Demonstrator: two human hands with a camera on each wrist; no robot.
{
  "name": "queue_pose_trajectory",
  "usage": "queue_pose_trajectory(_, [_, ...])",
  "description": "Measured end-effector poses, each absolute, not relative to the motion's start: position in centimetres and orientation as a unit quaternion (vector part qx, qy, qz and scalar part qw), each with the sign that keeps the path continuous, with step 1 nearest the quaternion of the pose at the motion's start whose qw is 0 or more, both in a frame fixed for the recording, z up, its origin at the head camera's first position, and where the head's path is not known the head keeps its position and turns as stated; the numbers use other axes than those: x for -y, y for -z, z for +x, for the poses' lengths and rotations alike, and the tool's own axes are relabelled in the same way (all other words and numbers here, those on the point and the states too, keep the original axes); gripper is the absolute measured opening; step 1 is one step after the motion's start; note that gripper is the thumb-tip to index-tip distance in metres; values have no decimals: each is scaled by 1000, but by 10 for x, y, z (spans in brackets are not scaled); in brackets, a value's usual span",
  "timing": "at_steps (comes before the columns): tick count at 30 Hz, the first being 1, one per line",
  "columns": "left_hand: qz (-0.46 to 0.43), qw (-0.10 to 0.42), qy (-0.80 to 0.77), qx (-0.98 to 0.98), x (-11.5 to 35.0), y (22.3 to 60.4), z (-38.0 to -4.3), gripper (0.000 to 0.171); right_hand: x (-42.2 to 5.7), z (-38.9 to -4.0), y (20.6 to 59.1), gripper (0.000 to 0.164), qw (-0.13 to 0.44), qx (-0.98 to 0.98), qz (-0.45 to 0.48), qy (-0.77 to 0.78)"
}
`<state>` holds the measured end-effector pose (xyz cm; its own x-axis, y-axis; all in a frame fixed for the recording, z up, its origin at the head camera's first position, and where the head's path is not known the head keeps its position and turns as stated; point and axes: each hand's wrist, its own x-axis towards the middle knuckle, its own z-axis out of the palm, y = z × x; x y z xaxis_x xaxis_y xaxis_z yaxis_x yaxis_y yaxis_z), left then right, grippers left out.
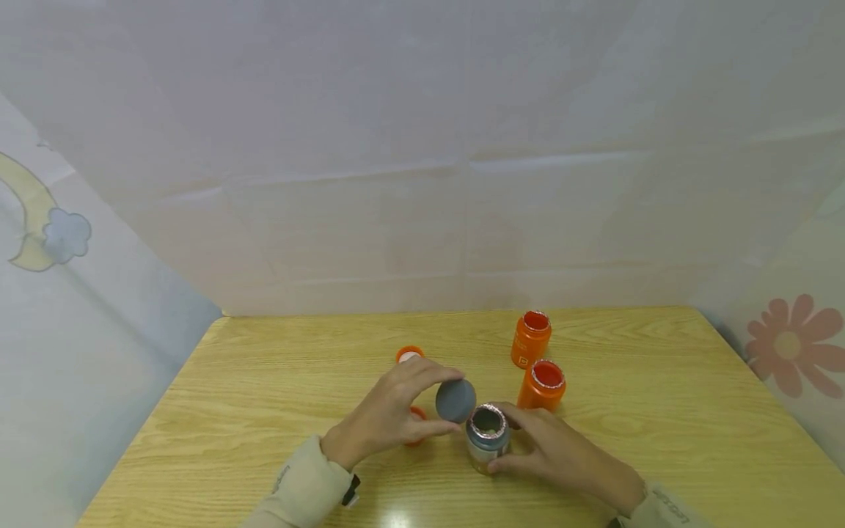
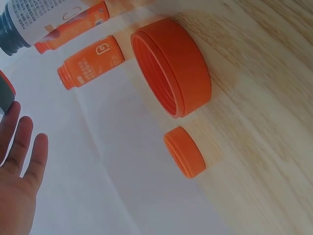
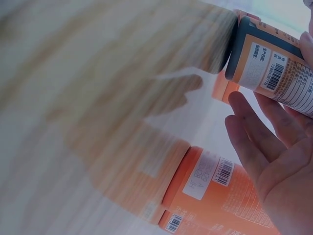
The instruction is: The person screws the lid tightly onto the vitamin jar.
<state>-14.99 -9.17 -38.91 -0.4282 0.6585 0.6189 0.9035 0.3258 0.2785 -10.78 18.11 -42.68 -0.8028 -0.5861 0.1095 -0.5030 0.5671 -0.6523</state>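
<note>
My left hand (image 1: 388, 411) pinches a round grey lid (image 1: 455, 400) by its edge between thumb and fingers, its flat face turned to the head camera. Just right of the lid, my right hand (image 1: 551, 449) grips a grey bottle (image 1: 487, 440) between thumb and fingers. The bottle stands about upright, its mouth uncovered and ringed with torn foil. Its printed label with a barcode (image 3: 275, 74) shows in the right wrist view. Whether its base touches the table cannot be told. Only a sliver of the lid (image 2: 6, 94) appears in the left wrist view.
Two orange bottles without lids, one at the back (image 1: 531, 340) and one nearer (image 1: 543, 386), stand right of the grey bottle. Two orange lids, a near one (image 2: 193, 68) and a farther one (image 2: 190, 152), lie left on the wooden table (image 1: 264, 374). A pale wall backs the table.
</note>
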Motion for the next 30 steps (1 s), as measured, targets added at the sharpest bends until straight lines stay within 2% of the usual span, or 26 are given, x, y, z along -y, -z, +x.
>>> queue_pose_trajectory(7, [-502, 197, 308, 784, 88, 386, -148, 67, -178, -108, 426, 59, 67, -877, -308, 364])
queue_pose_trajectory(14, [-504, 182, 303, 789, 86, 385, -147, 62, -175, -109, 426, 60, 64, -881, -301, 360])
queue_pose_trajectory(22, [-499, 163, 303, 795, 84, 383, -144, 63, -172, -110, 427, 54, 70, -879, -297, 366])
queue_pose_trajectory(30, [-519, 173, 297, 783, 82, 388, -145, 58, -170, -110, 425, 54, 69, -880, -294, 367])
